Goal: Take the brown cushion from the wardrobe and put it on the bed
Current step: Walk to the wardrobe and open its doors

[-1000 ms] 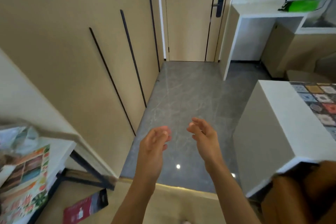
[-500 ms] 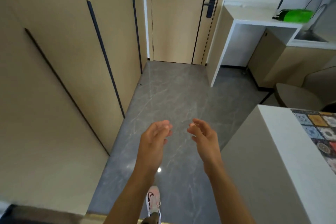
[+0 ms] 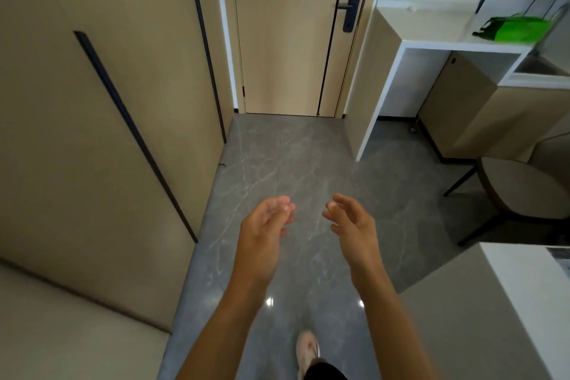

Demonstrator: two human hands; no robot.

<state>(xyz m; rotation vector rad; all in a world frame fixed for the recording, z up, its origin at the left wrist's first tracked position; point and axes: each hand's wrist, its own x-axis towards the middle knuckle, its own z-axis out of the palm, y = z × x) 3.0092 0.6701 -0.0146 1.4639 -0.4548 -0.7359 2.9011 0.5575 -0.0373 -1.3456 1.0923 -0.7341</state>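
Far left, the wardrobe (image 3: 92, 133): tan doors shut, w/ long thin black handle strips (image 3: 135, 136) running down them. The brown cushion can't be seen from here, so can't tell where it is. Next along, at the end of the passage, a tan door (image 3: 287, 40), closed, w/ a black lock handle (image 3: 351, 3) on its right side. Any marks on the lock are too small to read.

Mid-room, over the grey marble-look floor (image 3: 293, 157), both arms are held out front. The left hand (image 3: 262, 225) has a loose, empty grip: fingers lightly curled, palm turned inward, touching nothing. The right hand (image 3: 351, 222) is just beside it, a small gap btwn the two, fingers relaxed and half spread, palm facing the other hand. It holds nothing either. Below them a pale shoe (image 3: 307, 345) is on the floor, blurred.

To the right, the far bench (image 3: 431, 25), white-edged, carries a bright green bag (image 3: 518, 28) lying on its side. It's blurred, so no print or brand can be read. Past it is a sink (image 3: 539, 66), partly cut off. Lower down is a chair (image 3: 524, 188) w/ a beige seat and thin dark legs. Nearest, bottom right, is the corner of a white near bench (image 3: 524, 287). There's something dark at its far right edge, too blurred to tell.
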